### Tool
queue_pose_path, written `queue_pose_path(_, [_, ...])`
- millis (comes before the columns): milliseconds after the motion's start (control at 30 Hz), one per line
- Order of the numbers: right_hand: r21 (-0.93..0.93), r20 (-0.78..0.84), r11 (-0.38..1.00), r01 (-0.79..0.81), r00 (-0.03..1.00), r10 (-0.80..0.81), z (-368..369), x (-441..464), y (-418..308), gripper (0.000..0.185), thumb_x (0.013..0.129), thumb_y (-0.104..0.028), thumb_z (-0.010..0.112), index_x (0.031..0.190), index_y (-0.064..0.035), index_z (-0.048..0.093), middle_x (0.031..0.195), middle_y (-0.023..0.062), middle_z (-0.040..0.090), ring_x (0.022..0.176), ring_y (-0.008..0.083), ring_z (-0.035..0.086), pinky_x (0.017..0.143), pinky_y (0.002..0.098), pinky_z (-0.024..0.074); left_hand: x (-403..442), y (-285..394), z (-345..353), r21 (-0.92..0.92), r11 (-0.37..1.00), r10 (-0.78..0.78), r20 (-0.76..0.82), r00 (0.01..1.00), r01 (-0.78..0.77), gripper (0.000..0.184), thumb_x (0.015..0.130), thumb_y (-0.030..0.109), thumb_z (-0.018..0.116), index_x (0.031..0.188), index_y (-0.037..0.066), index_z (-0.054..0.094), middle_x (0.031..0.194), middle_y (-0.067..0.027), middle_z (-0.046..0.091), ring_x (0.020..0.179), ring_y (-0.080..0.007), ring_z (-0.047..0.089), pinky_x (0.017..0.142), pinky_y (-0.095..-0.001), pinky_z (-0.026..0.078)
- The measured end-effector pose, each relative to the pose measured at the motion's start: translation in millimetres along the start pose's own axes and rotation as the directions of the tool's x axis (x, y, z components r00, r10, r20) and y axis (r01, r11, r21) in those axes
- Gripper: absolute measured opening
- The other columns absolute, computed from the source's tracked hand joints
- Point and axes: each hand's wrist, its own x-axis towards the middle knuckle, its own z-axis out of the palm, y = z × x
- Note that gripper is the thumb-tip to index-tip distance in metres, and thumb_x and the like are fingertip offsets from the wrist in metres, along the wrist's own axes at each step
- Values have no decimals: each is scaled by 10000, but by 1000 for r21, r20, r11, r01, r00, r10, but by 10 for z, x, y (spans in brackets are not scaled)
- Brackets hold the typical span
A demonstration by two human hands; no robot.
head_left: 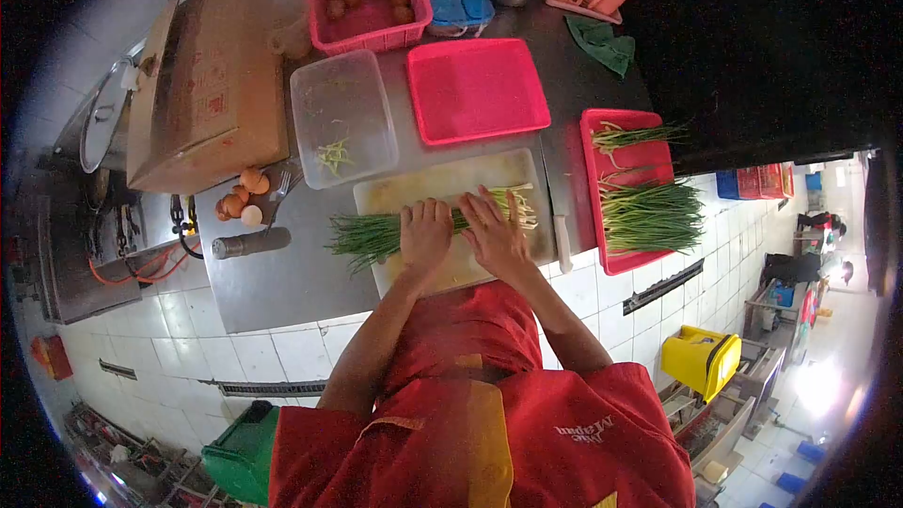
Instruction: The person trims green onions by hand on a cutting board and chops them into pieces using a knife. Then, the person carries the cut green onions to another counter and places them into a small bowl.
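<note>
A bunch of spring onions [367, 235] lies across the pale cutting board [451, 174], green tops to the left and white root ends to the right. My left hand [428, 233] is closed over the middle of the bunch, fingers together. On the white end rests my right hand [496, 237], its fingers spread and stretched out over the stalks. Just right of the board lies a knife [562, 243] with a white handle toward me. More spring onions [649, 216] fill a pink tray [613, 261] farther right, in two piles.
Beyond the board stand a clear plastic tub [343, 99] with some trimmings, a pink tray [478, 89] and a pink basket [370, 39] of round brown items. To the left are eggshells [246, 196], a fork [280, 190], a shaker [252, 243] and a cardboard box [212, 85].
</note>
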Motion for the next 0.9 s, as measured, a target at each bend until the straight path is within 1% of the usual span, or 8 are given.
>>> queue_pose_path(100, [-150, 14, 987, 50, 999, -48, 314, -59, 74, 458, 865, -194, 499, 1312, -111, 452, 1397, 47, 395, 1370, 229, 236, 1107, 573, 76, -24, -4, 18, 17, 1000, -8, -49, 999, 9, 208, 858, 236, 526, 981, 69, 533, 996, -107, 557, 972, -269, 515, 895, -479, 344])
queue_pose_path(233, [-102, -72, 995, 21, 997, -28, 420, -77, 85, 464, 850, -189, 495, 1307, -118, 461, 1403, 30, 389, 1369, 228, 241, 1111, 578, 66, -27, -1, -33, 22, 996, -82, -108, 991, 85, 191, 875, 243, 506, 956, 72, 529, 961, -102, 548, 944, -272, 513, 912, -508, 316])
queue_pose_path(533, [-244, 31, 970, 10, 1000, -3, 286, -78, 15, 457, 880, -225, 455, 1329, -137, 439, 1422, 1, 368, 1373, 230, 231, 1091, 615, 78, 9, 23, -20, 49, 993, -105, -23, 994, 106, 196, 857, 234, 521, 947, 59, 524, 946, -113, 540, 958, -280, 508, 910, -482, 321])
queue_pose_path(600, [-38, -101, 998, -58, 993, 54, 184, -81, -11, 496, 871, -250, 483, 1343, -117, 413, 1413, 44, 375, 1354, 268, 256, 1102, 581, 98, -11, 49, -51, 53, 993, -103, -8, 995, 103, 199, 856, 234, 523, 949, 58, 524, 951, -114, 542, 956, -282, 508, 904, -477, 327])
queue_pose_path(733, [288, -265, 834, -471, 798, 542, -11, -456, 414, 567, 857, -323, 525, 1306, -1, 400, 1305, 224, 419, 1252, 379, 347, 1064, 492, 246, -7, -7, 14, 67, 995, -75, -47, 996, 78, 201, 853, 235, 525, 948, 58, 522, 944, -114, 540, 941, -284, 508, 876, -471, 345])
queue_pose_path(800, [111, -127, 714, -692, 702, 701, -181, -692, 607, 662, 766, -256, 648, 1243, 108, 370, 1236, 275, 434, 1189, 467, 364, 1024, 523, 280, 1, 0, -30, 45, 997, -66, -77, 995, 69, 202, 860, 214, 513, 961, 39, 525, 947, -129, 544, 937, -294, 507, 870, -474, 348])
queue_pose_path(833, [-24, -222, 802, -597, 785, 578, 129, -982, 855, 714, 759, -273, 665, 1262, 116, 341, 1233, 296, 427, 1182, 485, 354, 1006, 524, 307, 1, 18, -50, 24, 998, -57, -99, 993, 60, 204, 867, 193, 501, 974, 21, 529, 950, -145, 548, 933, -305, 506, 863, -478, 352])
queue_pose_path(900, [137, -75, 792, -596, 790, 608, 255, -1197, 1013, 641, 750, -186, 650, 1229, 124, 358, 1216, 309, 436, 1170, 487, 372, 985, 512, 336, 6, 23, -81, 44, 998, -46, -89, 995, 50, 192, 860, 207, 512, 949, 38, 524, 922, -127, 539, 918, -296, 504, 861, -474, 351])
